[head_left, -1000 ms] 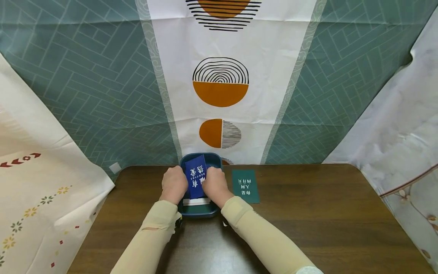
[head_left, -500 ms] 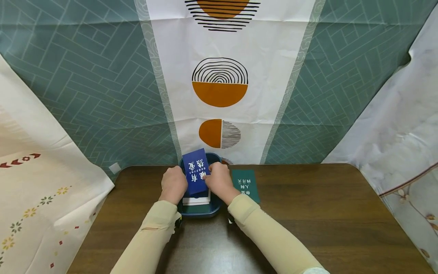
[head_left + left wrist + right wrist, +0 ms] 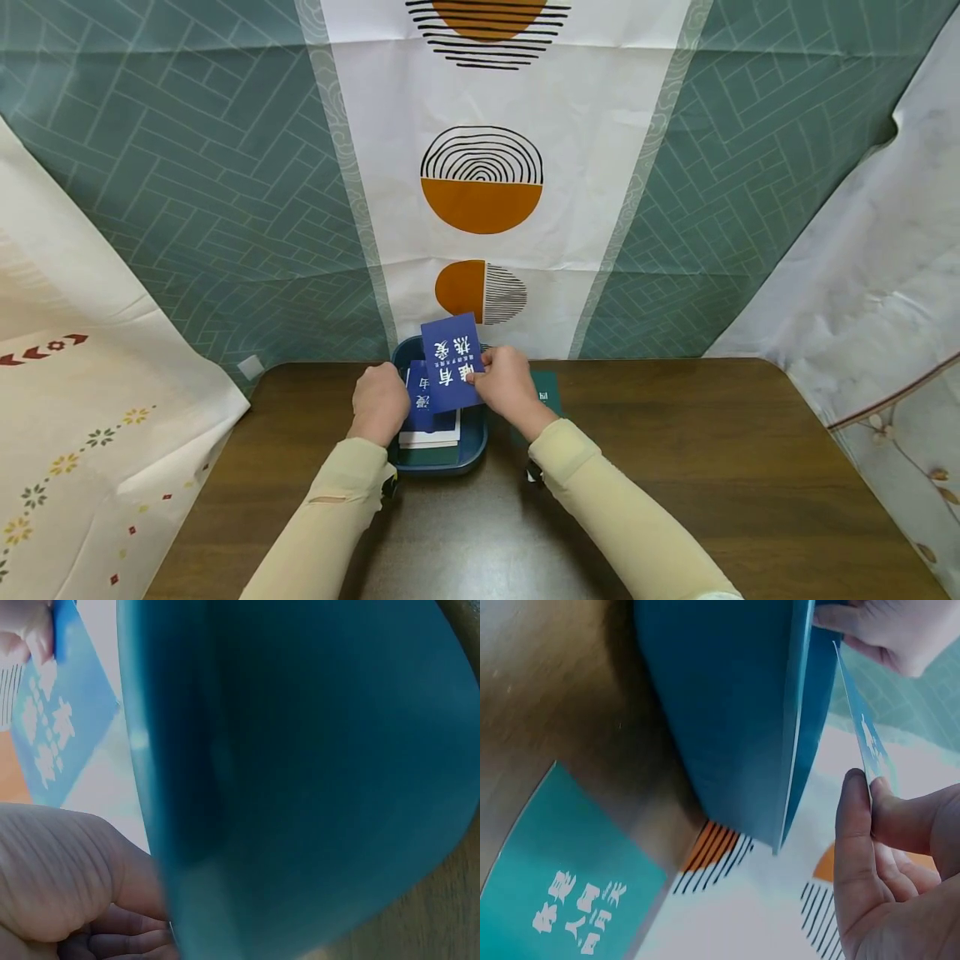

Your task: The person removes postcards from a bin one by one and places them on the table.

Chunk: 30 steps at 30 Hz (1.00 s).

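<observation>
A blue card with white characters (image 3: 453, 337) is pinched between the thumb and fingers of my right hand (image 3: 510, 383), raised over the right part of a dark teal-blue bin (image 3: 472, 446). In the right wrist view the card (image 3: 864, 727) shows nearly edge-on at my fingertips. My left hand (image 3: 381, 402) grips the bin's left rim; in the left wrist view its thumb side (image 3: 67, 870) meets the rim, with some fingers hidden. Inside the bin lie another blue card (image 3: 418, 404), white-edged cards (image 3: 442, 438) and a dark green one (image 3: 427, 457).
A green card with white characters (image 3: 577, 877) lies on the brown wooden table (image 3: 675, 467) right of the bin, partly behind my right hand in the head view. A patterned cloth (image 3: 480, 100) hangs at the table's back edge.
My right hand has lifted the blue card up out of the bin and carried it rightward, uncovering another blue card beneath. My left hand has stayed at the bin's rim.
</observation>
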Available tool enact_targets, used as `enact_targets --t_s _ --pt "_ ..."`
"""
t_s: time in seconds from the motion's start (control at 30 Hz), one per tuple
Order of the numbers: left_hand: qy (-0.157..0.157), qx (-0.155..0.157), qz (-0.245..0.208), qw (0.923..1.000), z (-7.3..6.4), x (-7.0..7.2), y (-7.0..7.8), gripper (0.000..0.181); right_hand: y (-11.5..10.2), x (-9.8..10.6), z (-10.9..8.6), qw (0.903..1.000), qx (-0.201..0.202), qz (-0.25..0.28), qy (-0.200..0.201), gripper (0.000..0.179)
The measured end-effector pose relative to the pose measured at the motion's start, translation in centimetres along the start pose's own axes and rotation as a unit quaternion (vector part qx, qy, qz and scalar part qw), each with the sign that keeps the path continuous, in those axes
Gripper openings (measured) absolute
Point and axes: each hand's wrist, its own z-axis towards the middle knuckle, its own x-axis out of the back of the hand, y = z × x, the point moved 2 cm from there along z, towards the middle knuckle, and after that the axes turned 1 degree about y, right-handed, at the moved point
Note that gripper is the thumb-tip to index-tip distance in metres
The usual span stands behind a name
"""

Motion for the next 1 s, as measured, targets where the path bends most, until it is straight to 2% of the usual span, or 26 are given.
enact_targets --t_s 0.3,0.67,1.0 --pt "0.008 -0.008 -0.005 0.9999 -0.1 0.2 0.2 0.023 2.0 3.3 0.1 0.9996 0.0 0.01 0.026 0.026" --pt "0.008 -0.009 -0.002 0.9999 0.1 -0.2 -0.2 0.023 5.9 7.4 0.2 0.9968 -0.01 -0.043 0.066 0.025" --pt "0.011 -0.019 -0.001 0.9998 -0.1 -0.1 -0.1 0.02 9.6 8.9 -0.5 0.9953 -0.047 -0.069 0.048 0.022"
